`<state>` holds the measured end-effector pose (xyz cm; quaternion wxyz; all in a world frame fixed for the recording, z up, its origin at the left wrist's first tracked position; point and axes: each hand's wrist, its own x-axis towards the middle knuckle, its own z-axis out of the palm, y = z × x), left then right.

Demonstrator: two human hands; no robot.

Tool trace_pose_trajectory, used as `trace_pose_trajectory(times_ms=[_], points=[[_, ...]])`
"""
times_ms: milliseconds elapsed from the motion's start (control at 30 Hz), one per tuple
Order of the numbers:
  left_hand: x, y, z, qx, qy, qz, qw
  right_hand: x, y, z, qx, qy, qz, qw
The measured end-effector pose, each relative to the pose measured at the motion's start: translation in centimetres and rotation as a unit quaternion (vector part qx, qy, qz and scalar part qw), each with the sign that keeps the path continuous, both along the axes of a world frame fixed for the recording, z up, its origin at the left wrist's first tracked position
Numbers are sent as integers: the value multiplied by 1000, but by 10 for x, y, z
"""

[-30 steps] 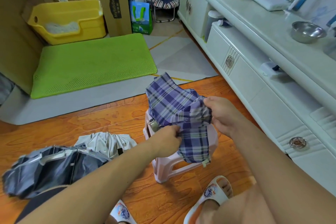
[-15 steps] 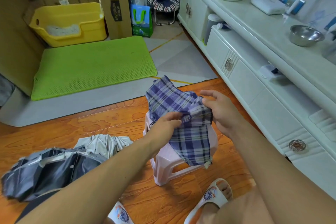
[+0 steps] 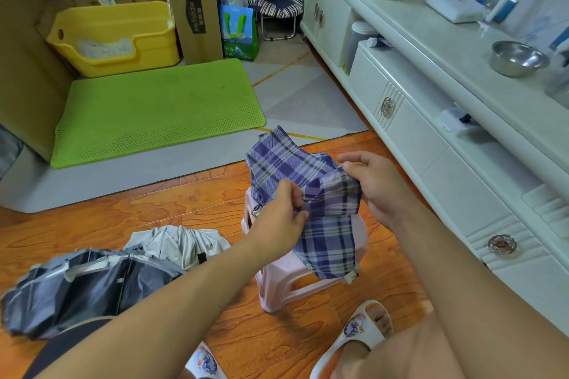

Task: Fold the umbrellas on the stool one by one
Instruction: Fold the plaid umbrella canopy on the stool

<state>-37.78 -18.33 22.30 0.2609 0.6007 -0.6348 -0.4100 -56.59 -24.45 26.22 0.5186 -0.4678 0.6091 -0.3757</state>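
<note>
Floor: orange wood boards, grey mat behind; yellow tub (image 3: 114, 37) and green mat (image 3: 157, 111) at far left.
Floor pile: dark and silver umbrellas (image 3: 92, 280) lie left of the stool, unfolded.
Carton (image 3: 192, 6): label reads "Myfoodie".
Left hand (image 3: 278, 217): has moved up since a second ago; fingers now pinch a pleat at mid-canopy.
Plaid umbrella (image 3: 326, 224): on the pink stool (image 3: 286, 271), one flap hanging over its front edge.
Right hand (image 3: 377, 186): thumb and fingers pinch the top fold.
Change: pleats being gathered; folding under way, judged about half done.

Purple plaid umbrella (image 3: 314, 194), canopy loose and rumpled, atop pink stool (image 3: 277, 271)
</note>
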Motion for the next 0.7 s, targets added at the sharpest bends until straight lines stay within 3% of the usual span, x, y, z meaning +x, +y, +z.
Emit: trace_pose_trajectory(times_ms=[200, 333, 433, 567, 700], points=[[2, -3, 2, -32, -48, 82, 995, 0, 1, 3, -8, 19, 9, 1000], [4, -6, 7, -36, -29, 120, 992, 0, 3, 2, -36, 47, 15, 998], [4, -7, 12, 28, 63, 134, 989, 0, 3, 1, -47, 55, 15, 997], [1, -4, 16, 168, 212, 140, 953, -1, 2, 0, -47, 59, 14, 997], [1, -4, 20, 138, 263, 125, 947, 0, 2, 0, -46, 54, 11, 997]])
